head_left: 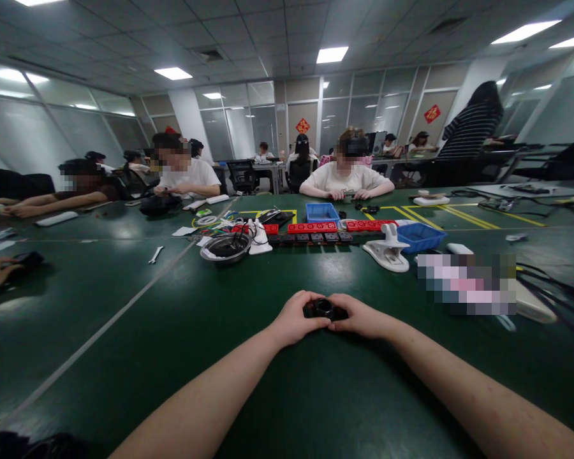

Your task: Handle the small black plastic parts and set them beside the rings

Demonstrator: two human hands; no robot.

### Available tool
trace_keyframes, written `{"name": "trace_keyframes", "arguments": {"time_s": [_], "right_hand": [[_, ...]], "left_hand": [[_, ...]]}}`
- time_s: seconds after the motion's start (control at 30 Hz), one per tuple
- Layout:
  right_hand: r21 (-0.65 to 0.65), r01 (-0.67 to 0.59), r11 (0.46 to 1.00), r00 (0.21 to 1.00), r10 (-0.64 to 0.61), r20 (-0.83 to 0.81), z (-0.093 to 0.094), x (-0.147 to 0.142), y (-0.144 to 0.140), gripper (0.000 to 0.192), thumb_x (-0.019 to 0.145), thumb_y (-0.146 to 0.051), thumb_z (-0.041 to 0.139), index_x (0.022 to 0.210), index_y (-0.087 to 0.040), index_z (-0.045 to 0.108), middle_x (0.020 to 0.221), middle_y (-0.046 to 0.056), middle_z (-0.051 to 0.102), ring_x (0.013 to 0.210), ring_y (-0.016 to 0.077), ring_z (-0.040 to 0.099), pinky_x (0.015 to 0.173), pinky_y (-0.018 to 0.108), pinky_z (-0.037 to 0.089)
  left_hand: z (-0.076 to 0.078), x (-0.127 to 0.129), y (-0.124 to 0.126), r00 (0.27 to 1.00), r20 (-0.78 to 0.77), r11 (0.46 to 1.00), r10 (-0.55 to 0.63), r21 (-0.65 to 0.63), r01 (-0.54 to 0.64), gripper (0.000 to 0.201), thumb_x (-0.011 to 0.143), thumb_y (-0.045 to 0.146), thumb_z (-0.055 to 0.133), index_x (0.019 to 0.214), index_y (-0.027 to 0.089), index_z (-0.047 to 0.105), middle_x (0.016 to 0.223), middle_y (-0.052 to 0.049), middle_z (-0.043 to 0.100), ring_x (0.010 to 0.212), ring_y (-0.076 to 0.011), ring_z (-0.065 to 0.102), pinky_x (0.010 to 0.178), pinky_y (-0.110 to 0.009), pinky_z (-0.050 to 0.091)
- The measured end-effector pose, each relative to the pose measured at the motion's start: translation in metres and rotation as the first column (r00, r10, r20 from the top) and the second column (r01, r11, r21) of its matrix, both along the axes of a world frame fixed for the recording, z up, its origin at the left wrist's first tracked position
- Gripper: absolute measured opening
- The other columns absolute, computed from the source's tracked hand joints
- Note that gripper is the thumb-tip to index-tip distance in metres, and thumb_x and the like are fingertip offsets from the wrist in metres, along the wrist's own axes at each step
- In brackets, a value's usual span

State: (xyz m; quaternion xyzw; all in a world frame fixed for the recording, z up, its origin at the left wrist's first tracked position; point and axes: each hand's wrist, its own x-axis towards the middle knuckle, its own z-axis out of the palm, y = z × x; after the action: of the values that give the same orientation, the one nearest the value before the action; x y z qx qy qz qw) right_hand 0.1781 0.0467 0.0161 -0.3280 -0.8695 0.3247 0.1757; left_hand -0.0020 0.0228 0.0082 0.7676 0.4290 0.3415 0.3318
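Looks like the holding step to me: left hand (294,317) and right hand (358,317) have fingers clamped round a small black round-holed piece (323,308), so next move probably wants a steady grip.

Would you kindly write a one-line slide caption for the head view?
Left hand and right hand hold a small black object at a green table, a silvery bowl beyond.

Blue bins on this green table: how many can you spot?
2. One blue bin sits just beyond the row of red strips; the other blue bin is nearer, to the right of the white clip stand. More could be hidden.
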Motion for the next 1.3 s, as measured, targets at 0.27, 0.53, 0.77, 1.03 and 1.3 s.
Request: {"name": "trace_keyframes", "arguments": {"time_s": [0.27, 0.53, 0.77, 1.03, 1.3], "right_hand": [[-0.007, 0.003, 1.000, 1.000, -0.003, -0.017, -0.003, 0.000, 0.002, 0.026, 0.064, -0.023, 0.060, 0.087, -0.013, 0.055, 0.078, 0.002, 0.052, 0.071, 0.0147, 0.049, 0.064, 0.025, 0.038], [-0.085, 0.074, 0.994, 0.997, -0.076, -0.024, -0.008, 0.000, 0.001, 0.026, 0.062, -0.027, 0.060, 0.083, -0.014, 0.051, 0.074, 0.000, 0.051, 0.066, 0.0125, 0.047, 0.056, 0.022, 0.035], [0.132, 0.399, 0.907, 0.911, -0.408, 0.056, -0.023, -0.014, -0.002, 0.029, 0.053, -0.032, 0.063, 0.068, -0.017, 0.043, 0.062, -0.003, 0.047, 0.057, 0.0103, 0.043, 0.047, 0.019, 0.027], [0.325, 0.454, 0.829, 0.859, -0.504, 0.087, -0.020, -0.025, -0.012, 0.033, 0.059, -0.036, 0.060, 0.082, -0.015, 0.049, 0.076, 0.005, 0.053, 0.069, 0.0166, 0.048, 0.056, 0.024, 0.032], [0.089, 0.032, 0.995, 0.999, -0.034, 0.023, -0.004, -0.001, -0.003, 0.031, 0.064, -0.032, 0.060, 0.090, -0.015, 0.055, 0.081, 0.003, 0.055, 0.074, 0.0165, 0.050, 0.066, 0.027, 0.037]], "left_hand": [[0.002, 0.001, 0.000, 1.000, -0.002, 1.000, 0.003, -0.016, -0.003, 0.039, 0.060, 0.031, 0.064, 0.096, 0.020, 0.053, 0.091, -0.004, 0.050, 0.084, -0.0170, 0.049, 0.073, -0.028, 0.040], [0.002, 0.004, -0.003, 0.998, -0.009, 0.998, 0.059, -0.014, -0.059, 0.039, 0.057, 0.032, 0.066, 0.092, 0.018, 0.054, 0.090, -0.003, 0.050, 0.082, -0.0160, 0.049, 0.071, -0.027, 0.040], [-0.006, 0.017, -0.007, 0.954, -0.040, 0.954, 0.296, 0.064, -0.293, 0.035, 0.056, 0.031, 0.066, 0.085, 0.017, 0.053, 0.083, -0.002, 0.051, 0.077, -0.0151, 0.049, 0.069, -0.027, 0.040], [-0.008, 0.010, 0.000, 0.973, -0.011, 0.970, 0.230, 0.087, -0.228, 0.034, 0.056, 0.029, 0.066, 0.086, 0.017, 0.054, 0.084, -0.002, 0.051, 0.079, -0.0157, 0.049, 0.070, -0.027, 0.040], [-0.002, -0.002, 0.002, 1.000, -0.007, 0.999, 0.015, 0.034, -0.015, 0.039, 0.059, 0.032, 0.065, 0.093, 0.019, 0.054, 0.089, -0.003, 0.051, 0.081, -0.0166, 0.049, 0.070, -0.028, 0.040]]}}
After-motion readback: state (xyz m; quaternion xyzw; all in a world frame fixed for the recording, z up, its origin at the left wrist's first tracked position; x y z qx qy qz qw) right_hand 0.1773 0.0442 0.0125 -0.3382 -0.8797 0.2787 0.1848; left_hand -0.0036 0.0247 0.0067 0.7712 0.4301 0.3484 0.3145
